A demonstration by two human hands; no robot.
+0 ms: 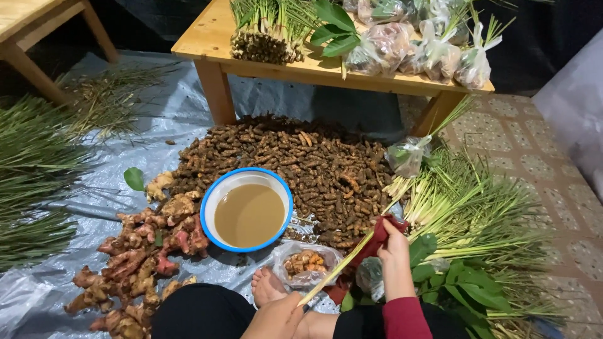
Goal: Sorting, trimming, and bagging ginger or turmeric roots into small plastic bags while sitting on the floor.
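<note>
Head view, looking down on a seated person at work on a grey plastic sheet [157,107]. Far in the scene stands one wooden table [207,47] bearing a bundle of lemongrass [264,31] and several tied clear bags [433,53], too crowded to count. A second table [31,25] shows at the far left corner. At the centre lies one large heap of turmeric roots [301,163]; near left of it, one pile of pinkish galangal roots [138,257]. Loose lemongrass stalks [477,207] spread at the right, grass-like cuttings [31,176] at the left. One blue-rimmed basin [217,198] of cloudy brown water sits near the middle, just beside one small bag of cut roots [304,262].

The left hand [279,317] is closed around the near end of a single lemongrass stalk [336,270]. The right hand [394,245] clasps a red cloth [380,235] about the stalk's far part.

Risk, as a judgement: the basin stands close to the stalk and to one bare foot [267,285]; a careless swing or shift of the leg could tip it, wetting the roots.
</note>
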